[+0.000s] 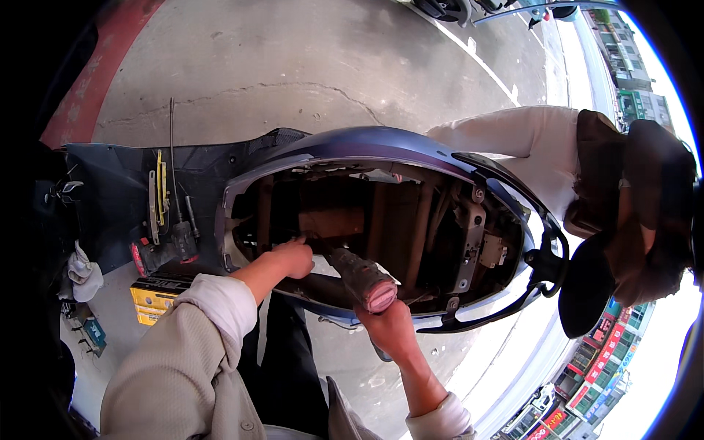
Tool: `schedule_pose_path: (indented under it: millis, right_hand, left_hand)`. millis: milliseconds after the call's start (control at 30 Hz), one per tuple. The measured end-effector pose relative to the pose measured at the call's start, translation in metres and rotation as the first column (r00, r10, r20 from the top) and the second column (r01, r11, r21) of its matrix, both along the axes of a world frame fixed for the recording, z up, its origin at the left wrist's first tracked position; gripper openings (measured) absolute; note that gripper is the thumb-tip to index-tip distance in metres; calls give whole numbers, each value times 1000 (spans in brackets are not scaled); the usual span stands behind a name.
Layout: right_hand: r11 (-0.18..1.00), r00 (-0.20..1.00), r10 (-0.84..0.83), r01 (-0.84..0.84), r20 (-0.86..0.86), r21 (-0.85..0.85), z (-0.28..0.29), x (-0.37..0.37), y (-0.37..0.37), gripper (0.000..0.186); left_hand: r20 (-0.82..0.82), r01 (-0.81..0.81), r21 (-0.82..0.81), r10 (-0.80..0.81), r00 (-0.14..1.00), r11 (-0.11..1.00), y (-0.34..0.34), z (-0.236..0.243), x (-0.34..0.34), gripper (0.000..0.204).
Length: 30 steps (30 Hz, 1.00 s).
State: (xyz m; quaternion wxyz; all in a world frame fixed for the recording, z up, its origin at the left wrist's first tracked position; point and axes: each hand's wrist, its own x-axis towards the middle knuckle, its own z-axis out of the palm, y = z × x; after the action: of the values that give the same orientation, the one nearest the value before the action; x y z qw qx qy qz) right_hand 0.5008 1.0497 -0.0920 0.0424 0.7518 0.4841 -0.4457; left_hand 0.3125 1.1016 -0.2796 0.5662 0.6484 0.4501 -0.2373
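Note:
Before me lies a scooter's dark blue body [345, 139] with its seat area open, showing a brown, dirty frame [403, 213] inside. My right hand [389, 328] grips a worn cordless power driver [356, 277] with a pinkish-red rear end; its nose points left and into the opening. My left hand [295, 258] reaches over the near rim beside the driver's nose. Its fingers are curled together, and whatever they pinch is hidden. A metal bracket [469, 242] crosses the right part of the opening.
On the dark footboard [110, 176] lie a second cordless driver [172, 246] with a long shaft and yellow-edged strips [159, 191]. A yellow-black box [152, 297] stands below. At right, a person in white trousers [528, 136] is close to the black rear rack [546, 260].

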Motion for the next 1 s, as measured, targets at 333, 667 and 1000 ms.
schedule_pose_path:
  millis: [333, 667, 1000]
  right_hand:
    - [985, 990, 62, -40, 125, -167, -10, -24, 26, 38]
    - [977, 982, 148, -127, 120, -169, -9, -27, 33, 35]
    - [976, 984, 143, -122, 106, -183, -10, -25, 33, 33]
  left_hand:
    - [70, -51, 228, 36, 997, 972, -11, 1, 8, 32]
    - [57, -79, 198, 69, 996, 977, -13, 8, 10, 33]
    - [91, -37, 256, 14, 996, 966, -14, 0, 4, 37]
